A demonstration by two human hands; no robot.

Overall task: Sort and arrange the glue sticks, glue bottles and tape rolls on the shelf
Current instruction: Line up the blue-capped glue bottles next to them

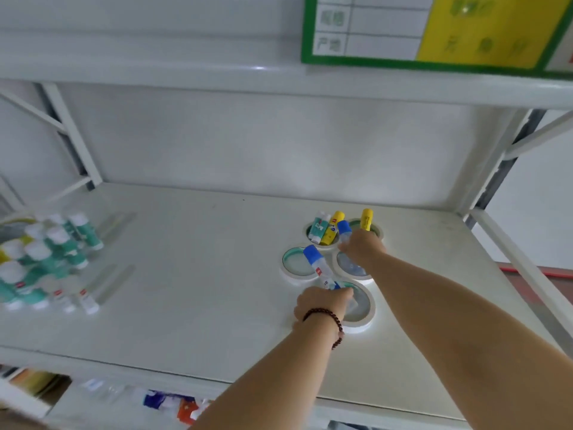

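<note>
Several white tape rolls lie flat in a cluster on the white shelf (192,274), among them one at the left (286,268). My left hand (322,302) grips a blue-capped glue bottle (314,262) over the nearest roll (364,318). My right hand (361,246) holds a blue-capped glue bottle (343,228) and a yellow glue stick (366,219) above the far right roll. The far left roll (322,248) has green and yellow glue sticks (325,231) standing inside it. Many green-and-white glue sticks (52,256) stand grouped at the shelf's left.
An upper shelf edge (217,79) overhangs, with a green-and-yellow label card (434,29) hung on it. White uprights frame both sides. Below the front edge, a lower shelf holds blurred packages (173,401). The shelf middle is bare white surface.
</note>
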